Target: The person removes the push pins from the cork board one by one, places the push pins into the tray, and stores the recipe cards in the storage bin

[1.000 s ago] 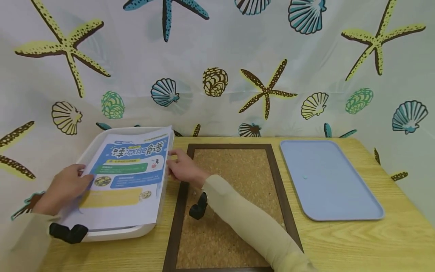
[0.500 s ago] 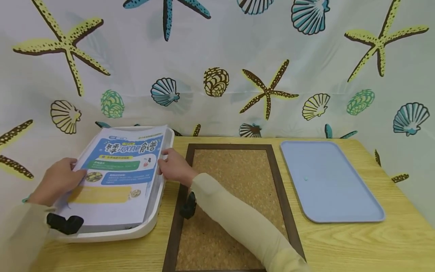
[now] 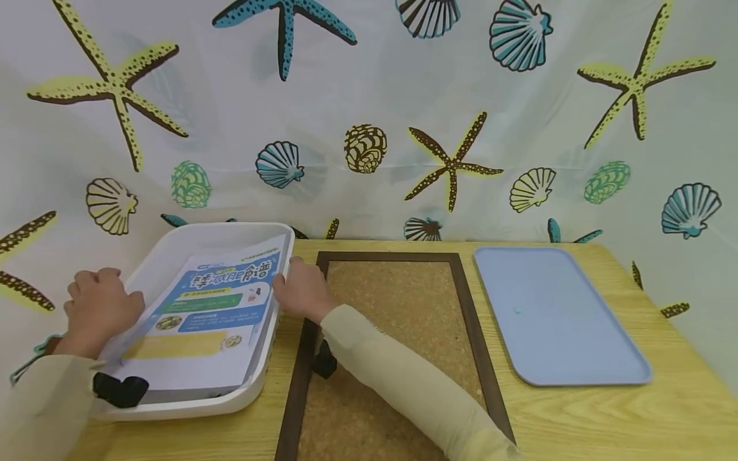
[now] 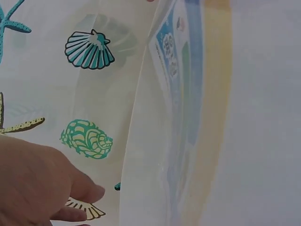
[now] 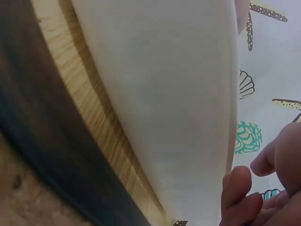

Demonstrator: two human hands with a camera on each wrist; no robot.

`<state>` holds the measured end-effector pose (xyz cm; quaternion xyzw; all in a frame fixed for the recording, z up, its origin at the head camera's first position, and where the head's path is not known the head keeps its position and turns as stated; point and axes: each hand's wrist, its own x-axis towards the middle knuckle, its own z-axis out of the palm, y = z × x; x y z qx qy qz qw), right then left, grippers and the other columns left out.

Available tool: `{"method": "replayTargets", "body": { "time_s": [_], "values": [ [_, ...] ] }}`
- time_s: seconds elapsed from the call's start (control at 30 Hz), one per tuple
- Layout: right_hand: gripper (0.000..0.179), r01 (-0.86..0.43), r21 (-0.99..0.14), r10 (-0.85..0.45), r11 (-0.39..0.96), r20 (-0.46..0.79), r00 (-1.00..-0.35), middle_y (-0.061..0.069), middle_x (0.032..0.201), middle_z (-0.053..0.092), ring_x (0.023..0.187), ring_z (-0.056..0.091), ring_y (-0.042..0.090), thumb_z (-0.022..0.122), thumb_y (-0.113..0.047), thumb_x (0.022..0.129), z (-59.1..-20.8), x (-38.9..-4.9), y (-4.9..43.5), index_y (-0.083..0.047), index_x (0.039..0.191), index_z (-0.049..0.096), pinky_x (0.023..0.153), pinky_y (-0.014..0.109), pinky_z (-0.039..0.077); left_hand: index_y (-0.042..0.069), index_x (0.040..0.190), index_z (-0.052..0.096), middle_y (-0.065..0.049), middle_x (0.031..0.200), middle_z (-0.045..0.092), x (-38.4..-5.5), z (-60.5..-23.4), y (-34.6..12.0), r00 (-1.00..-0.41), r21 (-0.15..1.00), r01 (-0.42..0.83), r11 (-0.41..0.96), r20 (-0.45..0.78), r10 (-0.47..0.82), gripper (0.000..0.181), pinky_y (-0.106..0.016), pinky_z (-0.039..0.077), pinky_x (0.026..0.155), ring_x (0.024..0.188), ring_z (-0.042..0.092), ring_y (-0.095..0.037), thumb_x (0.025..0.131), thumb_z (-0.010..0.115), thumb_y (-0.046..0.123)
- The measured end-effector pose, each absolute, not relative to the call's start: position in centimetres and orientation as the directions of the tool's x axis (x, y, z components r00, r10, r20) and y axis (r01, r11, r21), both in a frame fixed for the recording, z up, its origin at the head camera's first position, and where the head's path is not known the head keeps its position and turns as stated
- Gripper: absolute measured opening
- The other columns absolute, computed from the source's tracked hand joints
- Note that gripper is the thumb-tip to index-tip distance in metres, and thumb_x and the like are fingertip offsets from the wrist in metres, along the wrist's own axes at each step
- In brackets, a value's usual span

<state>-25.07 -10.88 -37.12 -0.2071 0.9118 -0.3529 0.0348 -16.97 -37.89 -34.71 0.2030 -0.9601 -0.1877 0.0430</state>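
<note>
A stack of paper sheets (image 3: 213, 318), the top one printed with blue, green and yellow blocks, lies inside a white plastic bin (image 3: 164, 406) on the left of the table. My left hand (image 3: 100, 307) is over the bin's left side, fingers loosely bent and holding nothing; the left wrist view shows its thumb apart from the sheets. At the opposite rim is my right hand (image 3: 305, 291), its thumb over the edge in the head view. In the right wrist view its fingers (image 5: 237, 183) are loosely curled beside the bin's wall, with a gap to the thumb.
A cork board (image 3: 403, 320) with a dark brown frame lies to the right of the bin, under my right forearm. Further right is a pale blue tray (image 3: 565, 320). Behind the wooden table (image 3: 576, 422) hangs a white curtain (image 3: 334, 205) with starfish and shells.
The sheets, earlier held at both sides, have been let go and now sit lower in the bin. My left hand has come away from them; the right stays by the rim.
</note>
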Motion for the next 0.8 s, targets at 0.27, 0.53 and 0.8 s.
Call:
{"method": "replayTargets", "body": {
  "time_s": [0.27, 0.53, 0.8],
  "values": [
    [0.051, -0.355, -0.713, -0.450, 0.605, 0.062, -0.891, -0.002, 0.049, 0.044, 0.033, 0.030, 0.007, 0.045, -0.024, 0.101, -37.7, -25.6, -10.3, 0.004, 0.143, 0.037, 0.034, 0.021, 0.027, -0.026, 0.136, 0.019, -0.049, 0.126, 0.016, -16.6, -34.6, -38.7, -0.906, 0.393, -0.416, 0.820, -0.101, -0.412, 0.072, -0.067, 0.033, 0.093, 0.113, 0.023, -0.056, 0.093, 0.050, 0.023],
    [0.050, -0.378, -0.735, -0.481, 0.564, 0.080, -0.873, -0.002, 0.051, 0.043, 0.035, 0.031, 0.008, 0.044, -0.021, 0.100, -37.4, -25.8, -9.5, 0.006, 0.141, 0.037, 0.036, 0.021, 0.028, -0.027, 0.134, 0.021, -0.046, 0.124, 0.021, -16.3, -34.2, -38.4, -0.923, 0.422, -0.370, 0.828, -0.067, -0.378, 0.074, -0.067, 0.036, 0.092, 0.106, 0.029, -0.053, 0.097, 0.047, 0.031],
    [0.050, -0.354, -0.760, -0.504, 0.545, 0.041, -0.863, -0.002, 0.049, 0.042, 0.035, 0.030, 0.009, 0.041, -0.021, 0.101, -38.2, -26.0, -8.8, 0.003, 0.144, 0.033, 0.041, 0.023, 0.032, -0.025, 0.136, 0.022, -0.046, 0.129, 0.023, -16.5, -34.1, -37.5, -0.922, 0.429, -0.376, 0.821, -0.082, -0.379, 0.072, -0.067, 0.034, 0.097, 0.110, 0.031, -0.053, 0.099, 0.045, 0.032]
  ]
}}
